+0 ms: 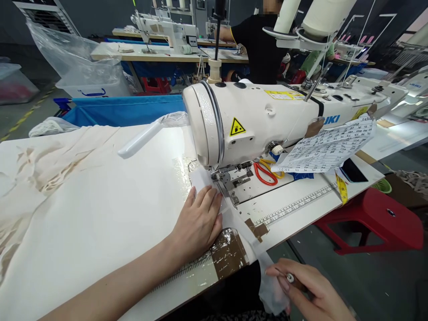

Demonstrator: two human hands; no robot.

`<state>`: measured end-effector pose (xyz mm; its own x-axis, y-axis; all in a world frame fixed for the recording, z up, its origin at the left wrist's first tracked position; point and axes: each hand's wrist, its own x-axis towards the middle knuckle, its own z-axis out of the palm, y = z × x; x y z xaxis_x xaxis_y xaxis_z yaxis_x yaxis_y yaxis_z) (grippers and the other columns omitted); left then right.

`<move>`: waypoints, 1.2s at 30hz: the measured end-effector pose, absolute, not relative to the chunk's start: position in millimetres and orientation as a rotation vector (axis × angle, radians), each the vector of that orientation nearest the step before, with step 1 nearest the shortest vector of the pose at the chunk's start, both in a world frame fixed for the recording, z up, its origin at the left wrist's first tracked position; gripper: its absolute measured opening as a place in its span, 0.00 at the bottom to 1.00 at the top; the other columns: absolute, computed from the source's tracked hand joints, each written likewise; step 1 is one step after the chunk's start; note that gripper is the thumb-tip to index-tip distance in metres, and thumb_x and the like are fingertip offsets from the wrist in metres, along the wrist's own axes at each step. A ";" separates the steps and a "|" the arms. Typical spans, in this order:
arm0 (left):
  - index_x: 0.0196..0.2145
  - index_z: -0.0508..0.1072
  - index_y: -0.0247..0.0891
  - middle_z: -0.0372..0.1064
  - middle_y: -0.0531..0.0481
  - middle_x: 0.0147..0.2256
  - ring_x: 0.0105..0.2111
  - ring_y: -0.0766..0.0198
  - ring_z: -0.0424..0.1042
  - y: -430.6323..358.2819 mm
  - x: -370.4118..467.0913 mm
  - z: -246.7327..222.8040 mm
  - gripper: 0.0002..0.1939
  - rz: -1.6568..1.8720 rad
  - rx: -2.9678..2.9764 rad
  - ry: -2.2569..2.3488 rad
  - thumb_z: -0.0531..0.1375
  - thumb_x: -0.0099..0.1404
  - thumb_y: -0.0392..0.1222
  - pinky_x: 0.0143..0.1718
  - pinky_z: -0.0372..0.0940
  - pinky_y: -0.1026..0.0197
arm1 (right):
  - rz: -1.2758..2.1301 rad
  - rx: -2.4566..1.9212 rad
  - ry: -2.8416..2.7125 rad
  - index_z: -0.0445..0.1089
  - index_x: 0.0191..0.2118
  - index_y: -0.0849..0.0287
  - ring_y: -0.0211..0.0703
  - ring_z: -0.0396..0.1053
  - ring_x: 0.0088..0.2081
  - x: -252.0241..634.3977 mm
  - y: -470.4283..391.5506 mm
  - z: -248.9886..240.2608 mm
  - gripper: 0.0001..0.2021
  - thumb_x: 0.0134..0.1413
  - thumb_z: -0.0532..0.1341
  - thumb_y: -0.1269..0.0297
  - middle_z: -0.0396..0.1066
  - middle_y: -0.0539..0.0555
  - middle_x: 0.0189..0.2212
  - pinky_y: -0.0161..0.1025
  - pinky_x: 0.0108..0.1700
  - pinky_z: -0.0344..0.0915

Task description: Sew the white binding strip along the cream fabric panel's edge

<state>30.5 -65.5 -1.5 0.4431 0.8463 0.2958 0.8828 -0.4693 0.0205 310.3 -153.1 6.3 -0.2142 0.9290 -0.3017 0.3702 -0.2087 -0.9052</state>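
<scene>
My left hand [199,218] lies flat on a strip of thin white fabric [202,179], its fingertips just in front of the presser foot of a white sewing machine [247,120]. The fingers are stretched out and press the strip to the table. From there the strip runs over the front edge and hangs down beside my right hand [309,287]. My right hand is closed around an awl [290,278] with a brown handle and a metal collar; its thin point lies by the index finger. Whether these fingers also pinch the fabric cannot be made out.
Red-handled scissors [265,174] and a yellow pair lie behind the needle area. A written paper sheet [329,145] hangs from the machine. Cream fabric [43,178] lies at left on the table. A red stool [374,218] stands at right. Another person [257,49] sits behind.
</scene>
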 end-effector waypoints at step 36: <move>0.54 0.67 0.24 0.66 0.35 0.46 0.46 0.48 0.63 -57.7 25.6 4.8 0.21 -0.345 -2.478 -1.490 0.49 0.67 0.35 0.48 0.62 0.48 | 1.895 -1.285 -0.900 0.71 0.45 0.60 0.40 0.73 0.23 246.4 -157.1 -5.7 0.24 0.57 0.64 0.41 0.71 0.50 0.25 0.36 0.29 0.69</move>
